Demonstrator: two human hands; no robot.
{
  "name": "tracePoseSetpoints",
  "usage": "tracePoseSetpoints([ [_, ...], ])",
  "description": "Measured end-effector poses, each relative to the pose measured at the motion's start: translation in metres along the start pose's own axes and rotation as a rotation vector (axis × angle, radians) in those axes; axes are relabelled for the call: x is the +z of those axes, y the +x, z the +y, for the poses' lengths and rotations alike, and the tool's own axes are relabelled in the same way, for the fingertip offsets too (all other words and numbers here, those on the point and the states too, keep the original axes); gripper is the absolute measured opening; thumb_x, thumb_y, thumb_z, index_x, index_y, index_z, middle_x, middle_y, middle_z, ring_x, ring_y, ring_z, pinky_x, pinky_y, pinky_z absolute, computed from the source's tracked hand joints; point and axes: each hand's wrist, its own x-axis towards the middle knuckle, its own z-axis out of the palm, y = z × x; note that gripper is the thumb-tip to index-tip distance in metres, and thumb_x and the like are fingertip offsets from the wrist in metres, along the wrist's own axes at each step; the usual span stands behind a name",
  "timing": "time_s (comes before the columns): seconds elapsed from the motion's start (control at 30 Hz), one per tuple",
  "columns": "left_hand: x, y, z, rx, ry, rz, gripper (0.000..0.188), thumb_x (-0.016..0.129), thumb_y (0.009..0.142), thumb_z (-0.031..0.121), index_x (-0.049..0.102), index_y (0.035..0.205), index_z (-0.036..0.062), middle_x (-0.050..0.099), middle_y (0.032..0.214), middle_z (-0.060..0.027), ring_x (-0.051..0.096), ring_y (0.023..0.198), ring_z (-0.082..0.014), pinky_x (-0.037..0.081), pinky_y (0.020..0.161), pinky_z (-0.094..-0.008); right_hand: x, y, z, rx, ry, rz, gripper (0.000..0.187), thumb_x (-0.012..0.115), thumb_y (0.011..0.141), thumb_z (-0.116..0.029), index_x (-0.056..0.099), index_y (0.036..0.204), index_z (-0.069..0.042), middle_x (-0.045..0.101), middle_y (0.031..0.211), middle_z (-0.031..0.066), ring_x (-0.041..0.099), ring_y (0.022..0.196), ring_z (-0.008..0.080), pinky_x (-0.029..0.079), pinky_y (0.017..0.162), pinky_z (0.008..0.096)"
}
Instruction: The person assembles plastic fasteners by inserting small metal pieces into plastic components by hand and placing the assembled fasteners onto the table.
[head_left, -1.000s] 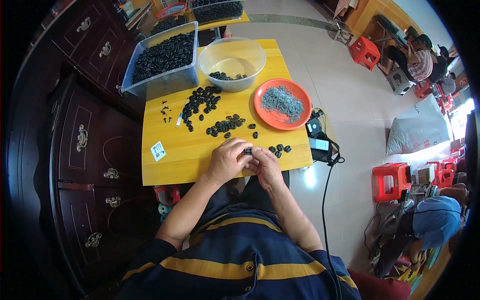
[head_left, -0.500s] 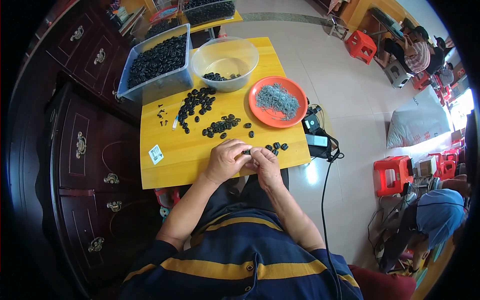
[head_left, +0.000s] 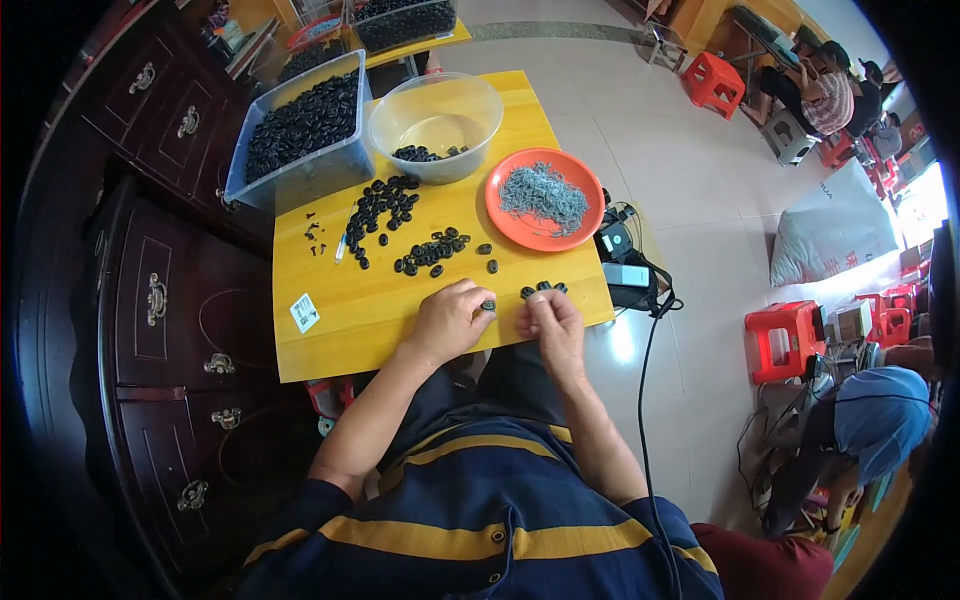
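Note:
My left hand [head_left: 452, 320] rests at the near edge of the yellow table [head_left: 360, 320] and pinches a small black ring-shaped part [head_left: 489, 304] at its fingertips. My right hand [head_left: 552, 322] is just to its right, fingers curled together, possibly around a tiny piece that I cannot make out. A few finished black parts [head_left: 543, 288] lie just beyond my right hand. Loose black parts [head_left: 432, 252] are scattered across the middle of the table.
An orange plate [head_left: 575, 230] holds a heap of small grey metal pieces. A clear bowl [head_left: 436, 112] and a clear bin [head_left: 300, 130] hold more black parts. Dark wooden drawers stand at left. Red stools, other people and a black cable are on the floor at right.
My hands have drawn slightly apart, with the black part now showing at my left fingertips. The view has shifted a little.

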Motion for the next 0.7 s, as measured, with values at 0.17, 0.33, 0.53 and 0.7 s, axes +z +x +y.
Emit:
tracePoseSetpoints([
  [0.17, 0.022, 0.014, -0.001, -0.041, 0.054, -0.033, 0.021, 0.067, 0.083, 0.011, 0.067, 0.103, 0.0039, 0.064, 0.087, -0.0121, 0.065, 0.079, -0.0323, 0.052, 0.072, -0.0416, -0.011, -0.001, -0.023, -0.069, 0.099, 0.061, 0.02, 0.055, 0.101, -0.02, 0.06, 0.09, -0.005, 0.063, 0.079, 0.0019, 0.057, 0.067, 0.0085, 0.045, 0.062, 0.0222],
  [0.33, 0.036, 0.03, 0.0, 0.08, -0.092, 0.071, 0.03, 0.063, 0.084, 0.007, 0.064, 0.114, 0.0014, 0.066, 0.096, -0.0153, 0.065, 0.087, -0.0348, 0.053, 0.079, -0.0441, -0.005, -0.005, -0.015, -0.103, 0.079, 0.021, 0.02, 0.054, 0.101, -0.021, 0.06, 0.09, -0.005, 0.063, 0.08, 0.0024, 0.057, 0.068, 0.0093, 0.046, 0.063, 0.023],
  [0.53, 0.008, 0.041, -0.019, -0.114, 0.042, 0.128, 0.028, 0.066, 0.083, 0.011, 0.064, 0.111, 0.0079, 0.064, 0.094, -0.0131, 0.066, 0.085, -0.0331, 0.054, 0.076, -0.0419, 0.004, -0.011, -0.009, -0.092, 0.048, -0.025, 0.02, 0.055, 0.101, -0.022, 0.059, 0.091, -0.005, 0.064, 0.082, 0.0028, 0.059, 0.07, 0.0095, 0.048, 0.065, 0.0239],
  [0.7, 0.009, 0.055, -0.036, -0.089, 0.248, 0.105, 0.025, 0.066, 0.085, 0.019, 0.066, 0.108, 0.0089, 0.064, 0.098, -0.0132, 0.066, 0.087, -0.0345, 0.054, 0.076, -0.0453, 0.011, -0.011, -0.002, -0.062, 0.026, -0.077, 0.021, 0.057, 0.1, -0.022, 0.06, 0.093, -0.003, 0.064, 0.082, 0.0022, 0.06, 0.071, 0.0089, 0.05, 0.066, 0.0233],
])
